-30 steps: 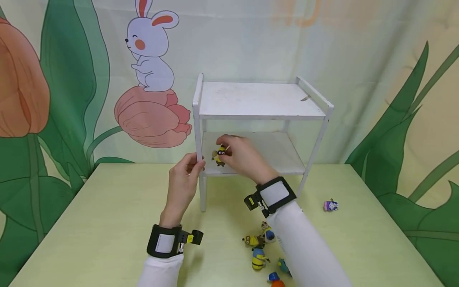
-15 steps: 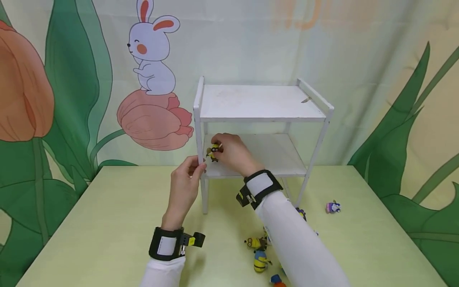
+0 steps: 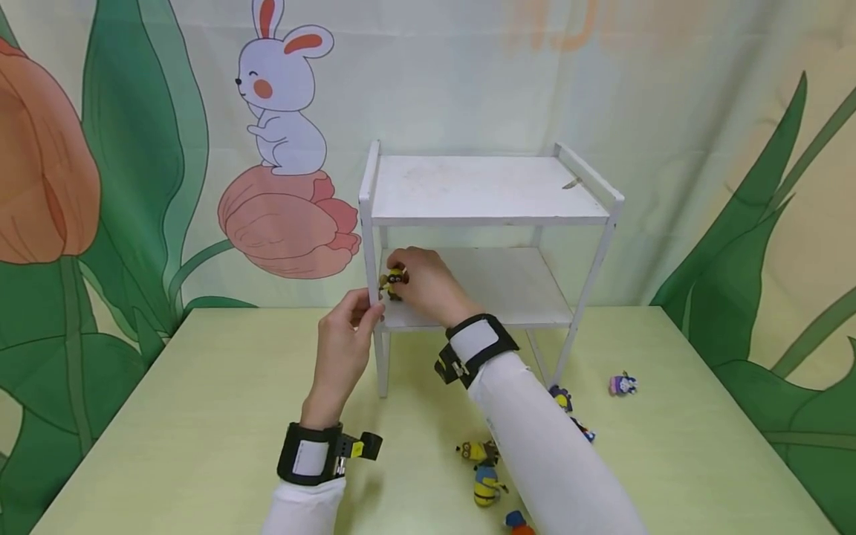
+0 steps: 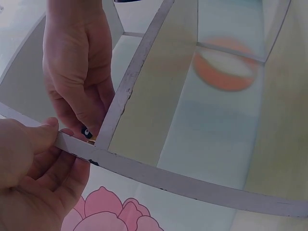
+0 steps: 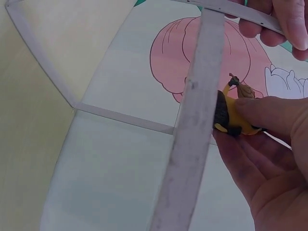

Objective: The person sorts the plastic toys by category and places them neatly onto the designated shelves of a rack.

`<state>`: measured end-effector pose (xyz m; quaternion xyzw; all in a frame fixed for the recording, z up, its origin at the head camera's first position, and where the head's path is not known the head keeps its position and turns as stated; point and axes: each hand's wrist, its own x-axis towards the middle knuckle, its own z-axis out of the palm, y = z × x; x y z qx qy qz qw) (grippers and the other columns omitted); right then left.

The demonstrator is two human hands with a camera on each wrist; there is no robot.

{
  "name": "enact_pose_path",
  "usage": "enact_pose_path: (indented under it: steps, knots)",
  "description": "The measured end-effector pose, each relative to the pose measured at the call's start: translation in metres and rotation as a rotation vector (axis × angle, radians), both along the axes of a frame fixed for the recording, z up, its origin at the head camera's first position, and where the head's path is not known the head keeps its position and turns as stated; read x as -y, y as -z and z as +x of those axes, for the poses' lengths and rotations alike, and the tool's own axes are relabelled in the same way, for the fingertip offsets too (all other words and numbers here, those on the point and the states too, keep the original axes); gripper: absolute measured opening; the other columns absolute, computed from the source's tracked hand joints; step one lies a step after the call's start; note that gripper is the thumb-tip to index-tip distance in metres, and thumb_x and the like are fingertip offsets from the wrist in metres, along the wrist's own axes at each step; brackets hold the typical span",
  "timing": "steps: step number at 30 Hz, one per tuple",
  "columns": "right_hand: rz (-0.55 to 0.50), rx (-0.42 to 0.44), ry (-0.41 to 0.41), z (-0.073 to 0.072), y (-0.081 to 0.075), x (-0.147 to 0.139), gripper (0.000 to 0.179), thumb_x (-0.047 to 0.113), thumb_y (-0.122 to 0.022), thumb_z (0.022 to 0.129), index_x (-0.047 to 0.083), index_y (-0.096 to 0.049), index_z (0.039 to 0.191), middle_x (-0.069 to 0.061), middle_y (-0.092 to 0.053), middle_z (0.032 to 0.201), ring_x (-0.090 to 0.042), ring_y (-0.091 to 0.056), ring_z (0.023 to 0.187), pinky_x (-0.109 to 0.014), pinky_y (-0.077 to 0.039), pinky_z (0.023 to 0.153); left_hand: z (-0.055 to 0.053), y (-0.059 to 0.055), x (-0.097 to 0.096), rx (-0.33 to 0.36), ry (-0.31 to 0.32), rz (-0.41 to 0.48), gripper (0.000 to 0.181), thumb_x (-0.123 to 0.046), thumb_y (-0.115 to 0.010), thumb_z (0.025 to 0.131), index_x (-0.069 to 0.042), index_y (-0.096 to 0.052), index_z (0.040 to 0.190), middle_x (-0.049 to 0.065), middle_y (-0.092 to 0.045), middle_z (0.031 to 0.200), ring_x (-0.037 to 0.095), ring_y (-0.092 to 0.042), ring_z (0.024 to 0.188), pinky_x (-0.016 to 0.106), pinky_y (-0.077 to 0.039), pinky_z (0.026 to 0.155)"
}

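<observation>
Closest in on the pale yellow-green bench (image 3: pixel 200 409) there's a blue-and-orange toy (image 3: pixel 518 523) cut off by the frame edge, then a blue-and-yellow toy (image 3: pixel 486 488), then a yellow toy with a brown part (image 3: pixel 474 451). A bit past those, a black-and-red toy (image 3: pixel 584 430) and a dark-and-yellow toy (image 3: pixel 561 399) peek out by the white right sleeve (image 3: pixel 548 446), with a purple-and-white toy (image 3: pixel 623 384) off to the right.

Next out, the left hand (image 3: pixel 342 334) pinches the left front leg (image 3: pixel 382 364) of a white-painted two-tier shelf (image 3: pixel 488 189). The right hand (image 3: pixel 428 282) reaches between the tiers, fingers clamped on a small yellow-and-black figure (image 5: pixel 233 120) at the left end of the lower board (image 3: pixel 515 286).

What's changed: over the last second that figure has shifted left, close to the leg. I'd read that as its spot getting fine-tuned, but it isn't let go, so not done. Can't tell if its feet touch the board.

Way back, a printed backdrop (image 3: pixel 461 82) with a white cartoon rabbit (image 3: pixel 292 141).

Counts: six bench toys visible (sleeve might hide more), one held figure, two hands, one shelf, one rabbit.
</observation>
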<state>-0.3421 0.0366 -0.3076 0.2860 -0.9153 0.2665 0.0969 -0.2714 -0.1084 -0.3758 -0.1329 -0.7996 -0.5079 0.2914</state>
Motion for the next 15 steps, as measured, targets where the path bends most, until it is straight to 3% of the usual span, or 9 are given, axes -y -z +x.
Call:
enact_pose_path:
  steps: [15]
  knots:
    - [0.004, -0.003, -0.013, 0.0027, 0.004, 0.0003, 0.026, 0.006, -0.067, 0.092, 0.003, -0.061, 0.117, -0.007, -0.064, 0.109, -0.018, -0.06, 0.096, -0.03, -0.051, 0.085, 0.0, -0.0003, -0.0001, -0.005, 0.002, -0.004, 0.019, -0.009, -0.063, 0.095, -0.001, -0.064, 0.113, 0.01, -0.067, 0.092, 0.02, -0.06, 0.079, 0.033, -0.049, 0.071]
